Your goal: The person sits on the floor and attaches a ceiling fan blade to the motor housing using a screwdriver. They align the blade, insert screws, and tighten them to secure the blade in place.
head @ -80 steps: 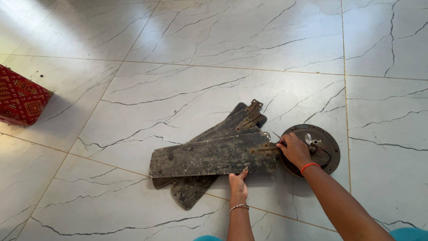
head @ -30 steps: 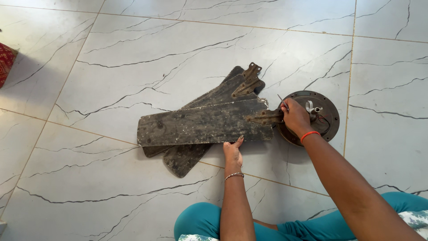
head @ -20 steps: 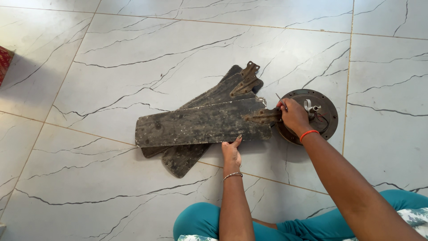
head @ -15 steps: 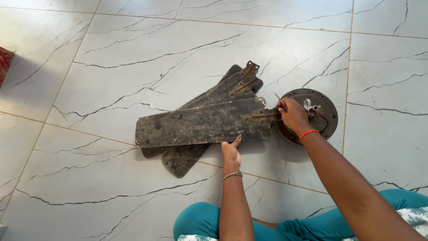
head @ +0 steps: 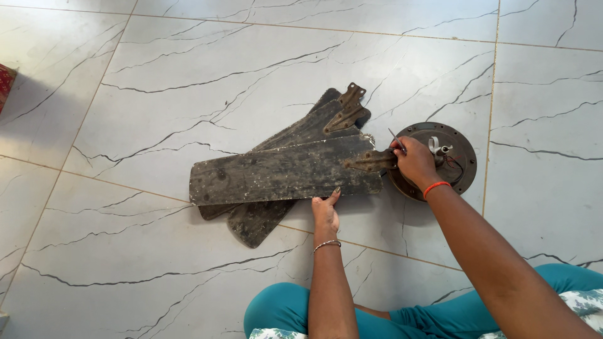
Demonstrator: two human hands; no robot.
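Three dirty, dark ceiling fan blades lie stacked on the marble floor; the top blade (head: 282, 176) lies across the others. My left hand (head: 326, 210) presses its fingertips against that blade's near edge. A rusty metal bracket (head: 370, 161) at the blade's right end reaches a round dark fan motor housing (head: 461, 163). My right hand (head: 414, 162) rests on the housing at the bracket, gripping a thin metal tool (head: 396, 139) that sticks up from the fingers.
The floor is white marble tile with dark veins. A red patterned object (head: 5, 85) shows at the left edge. My legs in teal trousers (head: 282, 311) are folded at the bottom of the view.
Compared with the oldest frame, the view has shifted, so the red object slid to the left edge and my legs came into view. Over the last second both hands kept their places on blade and housing.
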